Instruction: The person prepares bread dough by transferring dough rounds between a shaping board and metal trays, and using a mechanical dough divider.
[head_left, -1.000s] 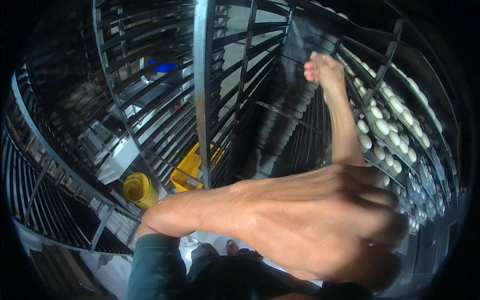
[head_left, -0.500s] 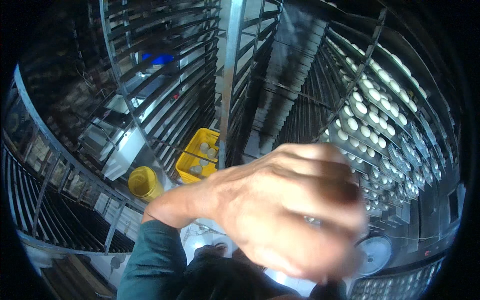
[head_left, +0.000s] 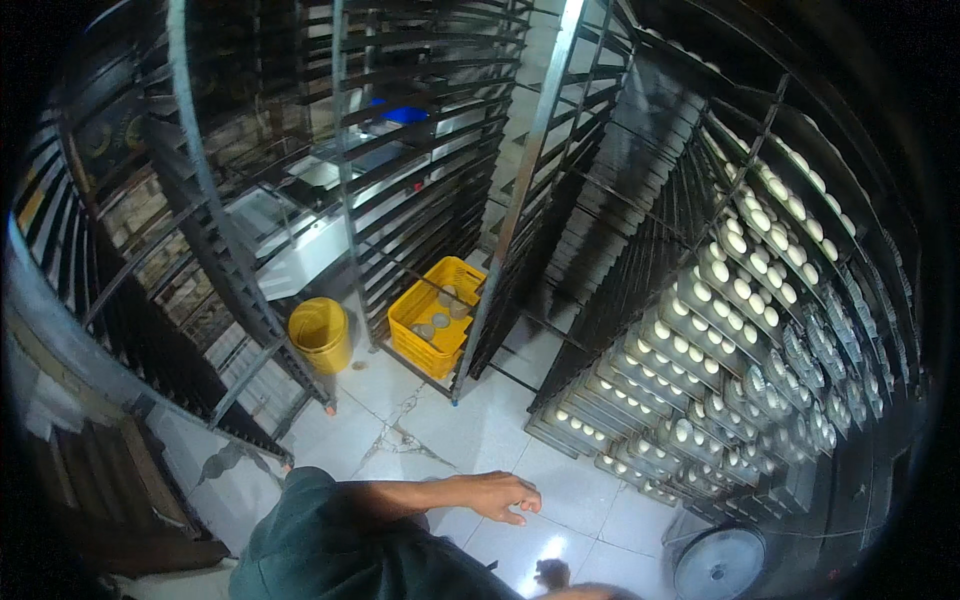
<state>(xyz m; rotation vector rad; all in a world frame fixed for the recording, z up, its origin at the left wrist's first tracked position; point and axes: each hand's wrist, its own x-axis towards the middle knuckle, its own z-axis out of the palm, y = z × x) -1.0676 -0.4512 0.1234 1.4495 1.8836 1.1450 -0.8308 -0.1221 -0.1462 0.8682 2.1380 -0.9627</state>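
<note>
My left hand (head_left: pixel 503 497) hangs low over the tiled floor, its arm crossing from a dark green sleeve (head_left: pixel 300 515). The fingers are loosely bent, with the thumb apart and nothing held. At the lower edge a strip of skin (head_left: pixel 590 592), seemingly part of my right arm, shows beside a small dark shape; the right fingers cannot be made out. To the right of my left hand stands a tall rack (head_left: pixel 775 105) with many trays of pale, rounded pieces that look like dough (head_left: pixel 741 289). Neither hand visibly touches it.
Tall metal racks (head_left: pixel 545 150) stand ahead and to the left. A yellow crate (head_left: pixel 425 350) holds several greyish round things. Beside it is a yellow bucket (head_left: pixel 320 335). A round grey fan-like object (head_left: pixel 718 568) sits at the lower right. Some floor tiles (head_left: pixel 400 440) are cracked.
My left hand has dropped from close in front of the view to low over the floor. The view has shifted, bringing more floor and the rack's lower trays into sight.
</note>
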